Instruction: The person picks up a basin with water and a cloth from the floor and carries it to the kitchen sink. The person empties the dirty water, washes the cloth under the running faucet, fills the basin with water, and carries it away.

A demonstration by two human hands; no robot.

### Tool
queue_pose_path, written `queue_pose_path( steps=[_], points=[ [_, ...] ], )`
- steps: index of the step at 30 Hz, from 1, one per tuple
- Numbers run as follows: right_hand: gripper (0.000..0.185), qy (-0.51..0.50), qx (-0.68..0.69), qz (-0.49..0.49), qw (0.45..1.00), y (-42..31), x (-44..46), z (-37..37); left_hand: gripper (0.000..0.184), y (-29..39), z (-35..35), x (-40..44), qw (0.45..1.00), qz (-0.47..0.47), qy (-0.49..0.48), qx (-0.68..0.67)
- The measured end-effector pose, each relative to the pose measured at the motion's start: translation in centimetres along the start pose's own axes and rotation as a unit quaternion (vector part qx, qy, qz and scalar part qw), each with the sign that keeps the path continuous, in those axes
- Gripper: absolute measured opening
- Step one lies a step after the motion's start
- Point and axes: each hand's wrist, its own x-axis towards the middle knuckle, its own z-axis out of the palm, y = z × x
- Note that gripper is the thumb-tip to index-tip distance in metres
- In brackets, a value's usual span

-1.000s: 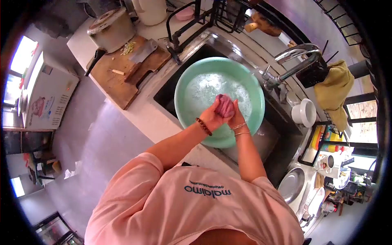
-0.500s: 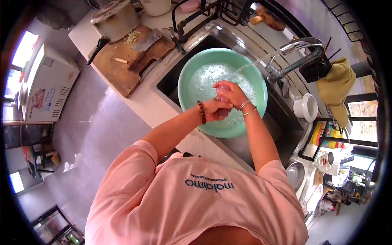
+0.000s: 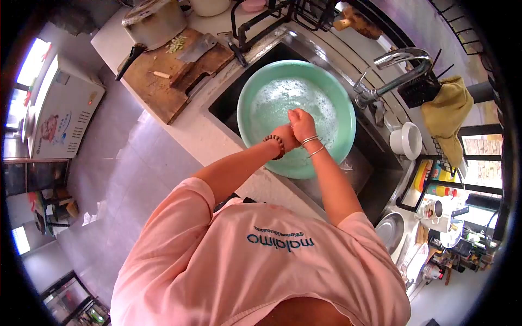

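My left hand [image 3: 287,136], with a beaded bracelet, and my right hand [image 3: 303,125], with silver bangles, are closed together over a mint-green basin [image 3: 246,111]. The fingers of both hands are curled in and pressed against each other. Whatever is between them, if anything, is hidden. Foamy water [image 3: 296,95] lies in the basin below my hands, with white suds mostly toward the far side. The basin stands in a metal sink [image 3: 283,41]. To its right, a chrome faucet [image 3: 402,60] arches over the sink's edge, and no stream shows from it.
On the counter at left lies a wooden board [image 3: 163,98] with a cleaver [image 3: 197,48], a small knife [image 3: 160,74] and chopped pale bits [image 3: 175,44]. A pot [image 3: 155,24] stands behind. At right are a white cup [image 3: 406,140] and a hanging olive cloth [image 3: 448,108].
The water stream from the faucet is gone. My hands have drawn closer together and slightly toward me; the wet pinkish shape between them no longer shows.
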Motion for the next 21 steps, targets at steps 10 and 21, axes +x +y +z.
queue_pose_path(
  steps=[10, 21],
  points=[
    [0.032, 0.111, 0.177, -0.021, 0.978, -1.5, 0.0, -4.4, 0.033, -1.5, -6.6, -3.4, 0.959, -0.206, 0.193, -0.019],
    [0.039, 0.166, -0.104, 0.239, 0.951, 16.1, -1.8, -10.8, 0.035, -4.9, -9.6, -6.5, 0.815, -0.334, 0.183, -0.437]
  ],
)
